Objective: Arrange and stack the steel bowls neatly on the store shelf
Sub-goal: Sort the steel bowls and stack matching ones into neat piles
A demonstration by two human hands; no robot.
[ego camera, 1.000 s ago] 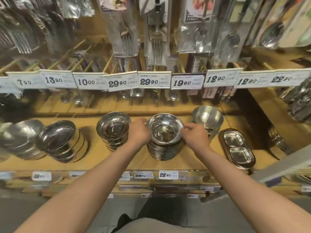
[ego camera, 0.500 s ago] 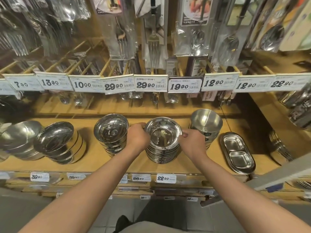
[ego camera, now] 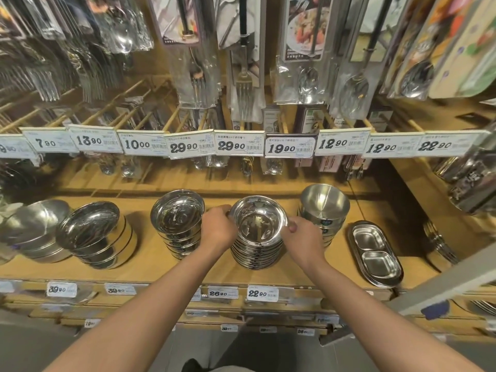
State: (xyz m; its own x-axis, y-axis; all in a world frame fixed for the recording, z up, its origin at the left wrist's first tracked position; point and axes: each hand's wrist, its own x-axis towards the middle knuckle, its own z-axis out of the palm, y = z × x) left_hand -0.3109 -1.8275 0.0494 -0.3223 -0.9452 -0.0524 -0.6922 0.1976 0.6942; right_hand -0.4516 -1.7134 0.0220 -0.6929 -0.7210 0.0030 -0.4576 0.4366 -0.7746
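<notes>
Middle stack of bowls on the wooden shelf, between a stack of flat dishes on the left and a stack of deeper bowls on the right. Left hand at the stack's left side, fingers curled against the top bowl's rim. Right hand at the right side, fingers curled, thumb and fingertips at the rim; exact grip hard to tell. Further left, a tilted stack of wide bowls. At the far right, divided oval trays. Above, a row of price tags and hanging packs of cutlery.
</notes>
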